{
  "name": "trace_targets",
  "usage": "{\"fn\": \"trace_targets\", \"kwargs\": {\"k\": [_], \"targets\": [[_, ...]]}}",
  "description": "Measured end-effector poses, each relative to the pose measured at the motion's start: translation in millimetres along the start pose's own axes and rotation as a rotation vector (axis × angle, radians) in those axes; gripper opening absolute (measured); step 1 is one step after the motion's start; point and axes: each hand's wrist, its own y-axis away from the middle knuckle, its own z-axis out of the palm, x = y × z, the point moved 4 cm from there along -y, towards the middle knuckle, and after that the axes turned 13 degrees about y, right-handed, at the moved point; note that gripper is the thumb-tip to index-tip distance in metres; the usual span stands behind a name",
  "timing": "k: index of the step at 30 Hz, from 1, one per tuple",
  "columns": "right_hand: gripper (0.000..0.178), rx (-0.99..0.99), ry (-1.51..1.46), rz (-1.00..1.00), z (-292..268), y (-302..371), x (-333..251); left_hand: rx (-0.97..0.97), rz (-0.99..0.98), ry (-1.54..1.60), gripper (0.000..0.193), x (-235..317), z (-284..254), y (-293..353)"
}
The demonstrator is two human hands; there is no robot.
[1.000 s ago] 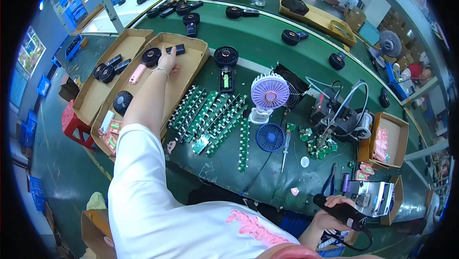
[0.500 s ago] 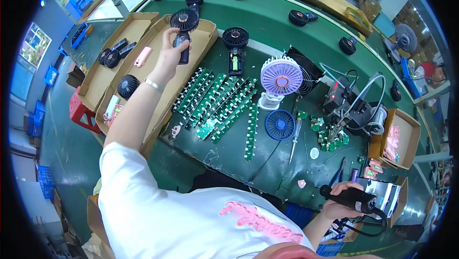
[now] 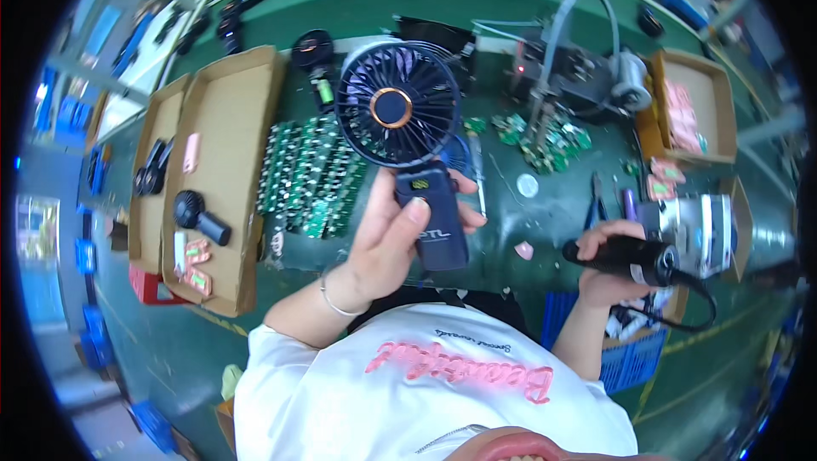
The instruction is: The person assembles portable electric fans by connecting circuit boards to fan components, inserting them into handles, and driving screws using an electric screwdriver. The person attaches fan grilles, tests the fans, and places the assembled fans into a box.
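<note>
My left hand (image 3: pixel 398 238) grips the handle of a dark blue handheld fan (image 3: pixel 398 107), held up in front of me with its round grille facing the camera and my thumb on the handle's front. My right hand (image 3: pixel 606 267) is closed around a black cylindrical power tool (image 3: pixel 631 258) with a cable running off to the right. Both hands hover over the green workbench (image 3: pixel 477 1), just in front of my white shirt.
Rows of green circuit boards (image 3: pixel 311 173) lie left of the fan. Cardboard trays (image 3: pixel 223 173) on the left hold another black fan (image 3: pixel 197 216) and pink parts. A fixture with hoses (image 3: pixel 568 69), a box of pink parts (image 3: pixel 688 112) and a silver roll (image 3: pixel 706 231) stand at the right.
My left arm has come back from the cardboard trays, bringing the dark blue fan up close in front of me. My right hand still holds the black tool.
</note>
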Motion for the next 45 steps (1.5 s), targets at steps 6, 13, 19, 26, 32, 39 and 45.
{"fn": "trace_targets", "kwargs": {"k": [6, 13, 19, 26, 32, 39, 45], "targets": [[0.099, 0.021, -0.084, -0.062, -12, 1, 7, -0.011, -0.200, 0.018, 0.036, -66, 18, 3], [0.094, 0.040, -0.147, -0.141, -21, 6, 0, -0.016, -0.308, -0.070, 0.036, -84, 13, 18], [0.095, -0.010, -0.189, -0.185, -24, 5, 2, -0.004, -0.353, -0.090, 0.034, -89, 14, 28], [0.040, 0.042, 0.621, -0.294, -50, 8, -8, -0.018, -0.366, -0.151, 0.035, -90, 9, 29], [0.017, 0.611, 0.468, -0.139, -78, 5, 2, -0.041, -0.413, -0.159, 0.036, -95, 5, 34], [0.044, 0.337, -0.029, 0.517, -61, 5, 45, -0.059, -0.390, -0.087, 0.041, -91, 6, 37], [0.031, 0.091, -0.063, 0.563, -55, 20, 49, -0.015, -0.411, -0.146, 0.042, -87, 5, 36]]}}
